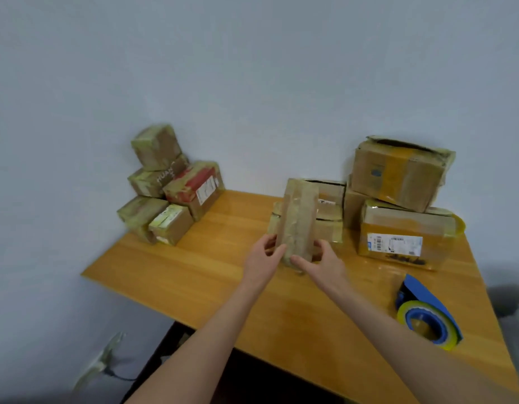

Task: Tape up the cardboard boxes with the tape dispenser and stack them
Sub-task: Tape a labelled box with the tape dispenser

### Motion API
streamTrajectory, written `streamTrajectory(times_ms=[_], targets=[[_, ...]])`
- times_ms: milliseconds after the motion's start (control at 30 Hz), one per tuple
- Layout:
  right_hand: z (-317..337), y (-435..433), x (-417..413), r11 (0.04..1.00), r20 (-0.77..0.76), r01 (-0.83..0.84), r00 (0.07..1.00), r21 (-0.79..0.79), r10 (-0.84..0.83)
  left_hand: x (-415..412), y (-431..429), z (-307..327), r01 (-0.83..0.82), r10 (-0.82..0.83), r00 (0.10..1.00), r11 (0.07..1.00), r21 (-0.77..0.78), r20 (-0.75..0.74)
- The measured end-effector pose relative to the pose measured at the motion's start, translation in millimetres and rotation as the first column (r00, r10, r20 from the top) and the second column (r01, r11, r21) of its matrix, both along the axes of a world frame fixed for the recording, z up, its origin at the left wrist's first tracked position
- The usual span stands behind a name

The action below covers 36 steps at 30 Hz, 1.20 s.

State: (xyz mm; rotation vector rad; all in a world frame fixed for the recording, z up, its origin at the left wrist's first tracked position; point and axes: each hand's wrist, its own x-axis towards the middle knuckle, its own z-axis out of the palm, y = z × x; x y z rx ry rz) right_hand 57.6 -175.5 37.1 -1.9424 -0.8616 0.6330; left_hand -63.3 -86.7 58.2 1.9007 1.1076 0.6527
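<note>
While both hands, left and right, gripped the narrow taped brown cardboard box (fingers curled round its lower end), it stood tilted between them.

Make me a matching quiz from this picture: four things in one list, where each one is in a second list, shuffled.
1. tape dispenser
2. narrow box
3. red-printed box
4. barcode-label box

A. in the pile at the table's far left corner
B. gripped by the left hand and the right hand
C. at the right, partly under the torn-topped box
D. lying alone near the table's right edge

Pairs: 1-D, 2-B, 3-A, 4-C.
</note>
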Motion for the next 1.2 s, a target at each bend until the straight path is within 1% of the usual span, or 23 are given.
streamTrajectory(times_ms=[67, 167, 300, 400, 500, 567, 767, 867, 967, 1033, 1100, 1200], targets=[[4, 27, -9, 0.998, -0.030, -0.057, 0.998, 0.010, 0.058, -13, 21, 6, -0.034, 0.034, 0.999, 0.999, 0.009, -0.001], [10, 74, -23, 0.995, -0.068, -0.096, 0.993, 0.024, 0.097, -31, 60, 12, -0.094, 0.095, 0.995, 0.996, 0.005, -0.015], [18, 154, -44, 0.990, -0.091, -0.137, 0.986, 0.043, 0.140, -55, 136, 14, -0.125, 0.127, 0.990, 0.991, 0.039, -0.057], [26, 231, -61, 0.987, -0.123, -0.137, 0.982, 0.082, 0.147, -73, 211, 22, -0.141, 0.149, 0.986, 0.985, 0.096, -0.074], [34, 322, -81, 0.985, -0.122, -0.100, 0.986, 0.139, 0.117, -90, 302, 33, -0.150, 0.172, 0.980, 0.970, 0.193, -0.103], [43, 381, -98, 0.982, -0.122, -0.107, 0.984, 0.154, 0.126, -101, 363, 41, -0.158, 0.190, 0.973, 0.963, 0.220, -0.133], [60, 526, -127, 0.988, -0.078, -0.063, 0.994, 0.139, 0.075, -121, 507, 68, -0.142, 0.198, 0.964, 0.948, 0.284, -0.180], [53, 574, -133, 0.996, -0.068, -0.043, 0.997, 0.075, 0.048, -121, 545, 71, -0.129, 0.192, 0.963, 0.945, 0.302, -0.188], [39, 601, -140, 0.992, -0.049, -0.099, 0.994, -0.082, 0.095, -120, 563, 62, -0.111, 0.174, 0.969, 0.941, 0.318, -0.176], [34, 612, -144, 0.981, -0.055, -0.133, 0.991, -0.144, 0.126, -119, 568, 58, -0.129, 0.186, 0.973, 0.927, 0.351, -0.133], [34, 620, -145, 0.977, -0.062, -0.147, 0.988, -0.156, 0.138, -115, 568, 59, -0.137, 0.188, 0.978, 0.911, 0.389, -0.095], [37, 621, -140, 0.971, -0.066, -0.180, 0.983, -0.156, 0.171, -103, 562, 62, -0.121, 0.151, 0.988, 0.915, 0.386, -0.046]])
